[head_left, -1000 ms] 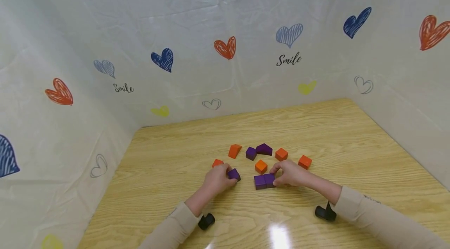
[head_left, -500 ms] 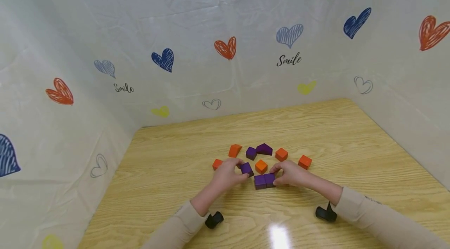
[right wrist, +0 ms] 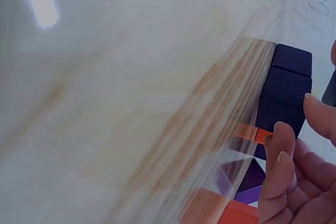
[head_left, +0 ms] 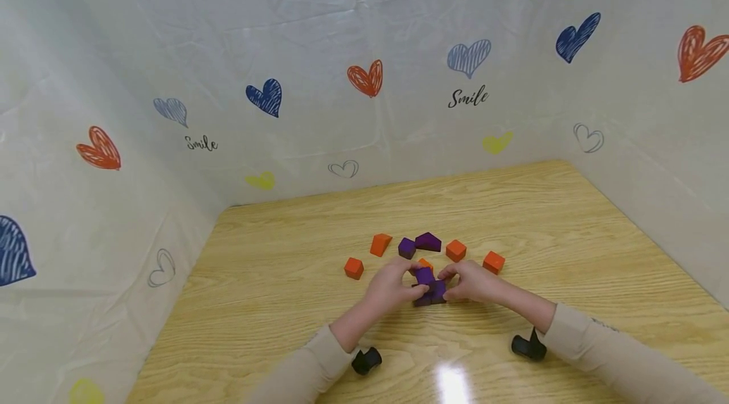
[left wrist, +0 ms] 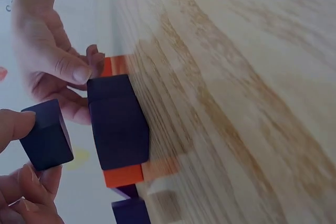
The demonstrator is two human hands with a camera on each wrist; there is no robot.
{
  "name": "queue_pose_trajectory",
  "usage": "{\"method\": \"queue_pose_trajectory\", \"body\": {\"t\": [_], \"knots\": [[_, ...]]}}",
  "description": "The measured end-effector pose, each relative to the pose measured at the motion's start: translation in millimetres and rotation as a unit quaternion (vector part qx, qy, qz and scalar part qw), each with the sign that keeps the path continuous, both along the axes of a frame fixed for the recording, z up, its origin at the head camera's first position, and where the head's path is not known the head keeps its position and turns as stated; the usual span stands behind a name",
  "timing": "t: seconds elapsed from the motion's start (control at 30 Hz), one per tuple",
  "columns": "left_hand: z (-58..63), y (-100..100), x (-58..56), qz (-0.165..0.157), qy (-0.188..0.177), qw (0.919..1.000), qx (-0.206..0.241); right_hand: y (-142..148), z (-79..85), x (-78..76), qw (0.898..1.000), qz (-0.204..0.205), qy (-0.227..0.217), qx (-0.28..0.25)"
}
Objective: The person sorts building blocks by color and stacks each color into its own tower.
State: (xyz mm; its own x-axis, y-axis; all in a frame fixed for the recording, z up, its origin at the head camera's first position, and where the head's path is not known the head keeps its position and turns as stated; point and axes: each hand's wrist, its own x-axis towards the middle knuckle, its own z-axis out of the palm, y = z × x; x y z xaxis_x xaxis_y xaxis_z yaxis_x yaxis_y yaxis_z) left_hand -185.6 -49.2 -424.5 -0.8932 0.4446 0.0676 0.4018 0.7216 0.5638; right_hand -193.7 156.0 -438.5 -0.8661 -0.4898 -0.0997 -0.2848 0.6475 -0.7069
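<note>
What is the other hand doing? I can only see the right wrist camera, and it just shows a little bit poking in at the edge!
Observer: In the head view, the left hand is pinching a purple block between its thumb and fingers.

Operator: Ooh! Are there any blocks over on the other side of that hand, where my camera doesn't look?

Observer: Yes. The head view shows an orange cube on the wooden table, to the left of that hand, and nobody is touching it.
</note>
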Motion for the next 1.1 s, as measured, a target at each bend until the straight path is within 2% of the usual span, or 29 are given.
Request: {"method": "queue_pose_trajectory", "body": {"t": [0.1,0.23,0.7,1.1], "knots": [[-1.7,4,0.2,-0.003,0.006,1.0,0.007,0,-0.1,-0.1,1.0,0.0,0.001,0.0],[-3.0,7,0.5,-0.003,-0.003,0.9999,0.015,0,0.2,-0.2,1.0,-0.001,0.003,0.001],[-7.5,17,-0.5,-0.01,0.008,0.9998,-0.015,3,-1.1,-1.3,0.999,0.021,0.029,-0.007],[-8.7,19,-1.3,-0.012,0.008,0.9998,-0.016,2,-1.2,-0.1,0.999,0.023,0.037,-0.006]]}}
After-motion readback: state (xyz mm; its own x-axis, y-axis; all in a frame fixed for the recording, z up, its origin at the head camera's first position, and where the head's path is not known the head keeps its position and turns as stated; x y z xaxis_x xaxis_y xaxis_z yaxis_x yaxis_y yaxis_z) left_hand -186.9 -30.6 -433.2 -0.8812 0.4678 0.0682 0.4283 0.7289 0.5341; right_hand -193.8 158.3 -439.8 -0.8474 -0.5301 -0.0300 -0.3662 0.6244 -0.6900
